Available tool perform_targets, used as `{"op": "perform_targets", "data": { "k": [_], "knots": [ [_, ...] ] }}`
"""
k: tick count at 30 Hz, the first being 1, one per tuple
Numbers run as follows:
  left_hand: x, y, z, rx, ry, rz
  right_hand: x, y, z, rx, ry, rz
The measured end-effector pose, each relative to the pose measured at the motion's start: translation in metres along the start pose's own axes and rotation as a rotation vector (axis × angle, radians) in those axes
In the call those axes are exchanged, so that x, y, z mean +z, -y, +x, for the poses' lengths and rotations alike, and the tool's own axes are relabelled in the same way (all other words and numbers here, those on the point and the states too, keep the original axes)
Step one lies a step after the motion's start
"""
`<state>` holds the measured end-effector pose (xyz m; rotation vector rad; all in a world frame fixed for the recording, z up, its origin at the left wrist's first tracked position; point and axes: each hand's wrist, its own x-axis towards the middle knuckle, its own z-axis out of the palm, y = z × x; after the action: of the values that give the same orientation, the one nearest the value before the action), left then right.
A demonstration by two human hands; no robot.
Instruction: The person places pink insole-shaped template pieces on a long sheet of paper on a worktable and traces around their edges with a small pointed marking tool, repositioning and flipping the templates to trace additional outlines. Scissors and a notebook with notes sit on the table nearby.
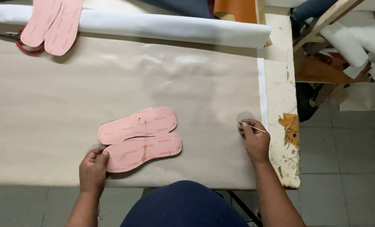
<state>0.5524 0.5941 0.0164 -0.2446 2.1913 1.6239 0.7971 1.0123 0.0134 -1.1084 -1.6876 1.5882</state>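
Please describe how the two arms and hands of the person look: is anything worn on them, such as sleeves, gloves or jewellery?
Both forearms are bare: no sleeve reaches into view on either side. The left hand and the right hand wear no gloves, and no ring, watch or bracelet shows. The fingernails look short and unpainted, though they are small in this view. Below, between the arms, dark blue clothing shows.

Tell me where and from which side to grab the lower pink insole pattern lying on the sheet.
Grip the lower pink insole pattern at its heel end, coming from the near-left table edge, probably easiest. It lies flat on the beige sheet, so pinch or slide the thin edge. The left hand already rests its fingertips there; the right hand holds a thin stick.
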Motion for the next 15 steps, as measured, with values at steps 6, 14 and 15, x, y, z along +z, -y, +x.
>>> {"op": "perform_targets", "data": {
  "k": [6,14,15],
  "knots": [
    [-0.002,0.004,0.006,0.051,0.053,-0.082,0.012,0.000,0.004,-0.003,-0.070,-0.062],
    [-0.003,0.003,0.006,0.002,0.020,-0.026,0.018,0.007,0.002,-0.073,-0.105,-0.249],
    [-0.003,0.002,0.006,0.013,0.026,-0.040,0.018,0.009,0.003,-0.067,-0.099,-0.230]
  ]
}}
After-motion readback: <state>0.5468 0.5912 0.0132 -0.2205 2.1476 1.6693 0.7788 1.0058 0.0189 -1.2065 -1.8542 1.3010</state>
